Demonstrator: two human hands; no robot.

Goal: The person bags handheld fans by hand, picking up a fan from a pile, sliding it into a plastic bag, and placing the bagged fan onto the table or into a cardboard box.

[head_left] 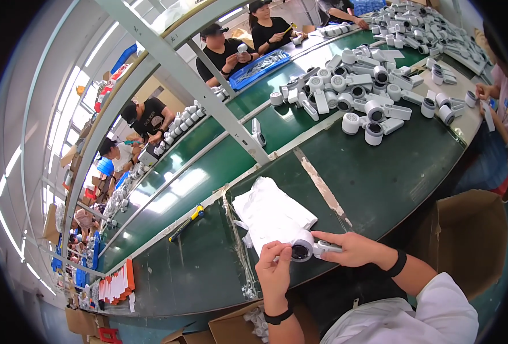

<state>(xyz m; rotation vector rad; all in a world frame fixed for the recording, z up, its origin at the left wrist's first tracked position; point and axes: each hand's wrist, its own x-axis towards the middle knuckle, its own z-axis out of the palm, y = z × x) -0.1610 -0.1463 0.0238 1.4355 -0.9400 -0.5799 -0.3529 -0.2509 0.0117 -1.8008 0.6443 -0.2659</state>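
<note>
The white-and-grey plastic device with a round, drum-shaped head and a short straight handle (pixel 303 242) is held up at the near edge of the dark green table (pixel 380 172), just beside a pile of thin white sheets or bags (pixel 271 209). The left hand (pixel 274 272) pinches the head's left side between thumb and fingers; the right hand (pixel 351 250) grips the handle, index finger stretched towards the head. It looks light and stiff, its smooth shell perhaps slippery; the handle seems the surest hold, leaving the dark round face untouched. That face points towards the person, while the long axis runs roughly left to right, handle rightward.
</note>
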